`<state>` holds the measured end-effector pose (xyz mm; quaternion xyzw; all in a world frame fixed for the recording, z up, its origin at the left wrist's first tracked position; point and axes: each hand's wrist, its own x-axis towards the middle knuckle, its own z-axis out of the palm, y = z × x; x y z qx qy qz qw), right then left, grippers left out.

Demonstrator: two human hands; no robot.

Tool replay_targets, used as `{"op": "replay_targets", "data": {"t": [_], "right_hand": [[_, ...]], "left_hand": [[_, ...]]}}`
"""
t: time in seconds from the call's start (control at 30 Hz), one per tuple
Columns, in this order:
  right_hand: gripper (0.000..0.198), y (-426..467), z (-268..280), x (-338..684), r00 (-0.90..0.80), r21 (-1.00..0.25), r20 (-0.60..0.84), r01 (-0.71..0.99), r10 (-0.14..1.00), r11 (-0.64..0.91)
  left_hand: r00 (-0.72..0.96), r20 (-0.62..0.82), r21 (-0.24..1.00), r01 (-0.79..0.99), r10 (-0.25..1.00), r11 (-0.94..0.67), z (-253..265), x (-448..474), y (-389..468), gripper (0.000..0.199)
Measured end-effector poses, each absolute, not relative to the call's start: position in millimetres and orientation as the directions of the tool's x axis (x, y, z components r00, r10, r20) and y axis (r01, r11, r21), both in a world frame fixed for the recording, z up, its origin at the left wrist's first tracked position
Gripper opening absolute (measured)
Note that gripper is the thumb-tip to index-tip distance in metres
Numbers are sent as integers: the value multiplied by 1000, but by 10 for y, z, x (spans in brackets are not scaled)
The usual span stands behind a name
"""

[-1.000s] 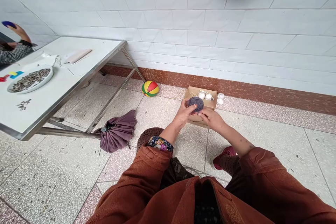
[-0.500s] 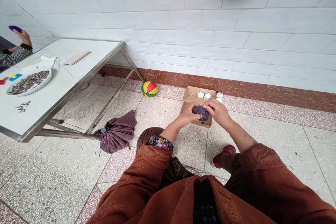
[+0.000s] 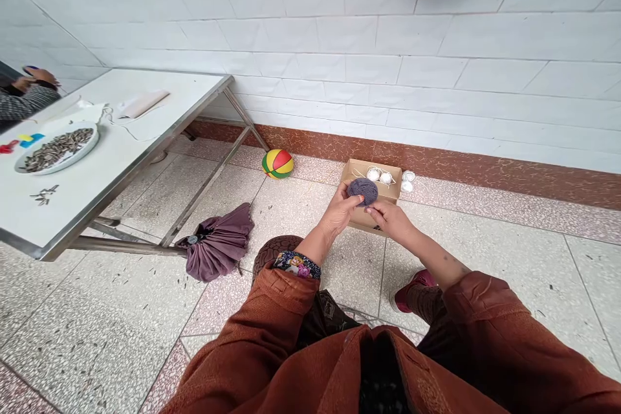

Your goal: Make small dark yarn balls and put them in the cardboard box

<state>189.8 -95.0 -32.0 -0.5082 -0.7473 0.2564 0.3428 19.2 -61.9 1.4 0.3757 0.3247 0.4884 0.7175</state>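
Note:
A dark grey-purple ball of yarn point(image 3: 363, 191) is held up in my left hand point(image 3: 338, 212), fingers behind it and thumb across its lower front. My right hand point(image 3: 392, 220) pinches yarn by the ball's lower right edge; the strand itself is too fine to make out clearly. Beneath both hands an open cardboard box point(image 3: 350, 168) lies on the floor by the wall. White yarn balls point(image 3: 379, 174) with loose ends sit in its far part. Its near part is partly hidden by my hands. More white yarn balls point(image 3: 407, 181) rest just right of the box.
To the left stands a metal-framed table point(image 3: 160, 126) with a plate of seeds point(image 3: 61, 149) on top. A folded purple umbrella point(image 3: 220, 242) leans by its leg. A coloured ball point(image 3: 278, 163) lies near the wall. Another person's hands point(image 3: 41, 76) show at the far left.
My left hand has lifted and tilted the yarn ball up and left, showing its round face. The right hand has moved from the ball's top to below its edge.

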Motion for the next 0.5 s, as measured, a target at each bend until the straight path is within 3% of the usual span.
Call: {"op": "replay_targets", "data": {"t": [0.17,0.3,0.4,0.5], "right_hand": [[19,-1035,28,1933,-363,-766,276,476,890,432],[18,-932,193,2059,-228,-792,347,449,910,414],[21,-805,130,2147,-111,-804,351,474,930,360],[23,-748,-33,2157,-37,-839,262,485,964,247]], "left_hand": [[138,-155,975,-136,978,174,-89,161,-571,53],[347,-179,984,62,920,168,-66,157,-631,55],[573,-154,971,-65,805,232,-7,155,-694,54],[623,-99,890,-293,776,349,35,153,-722,54]]}}
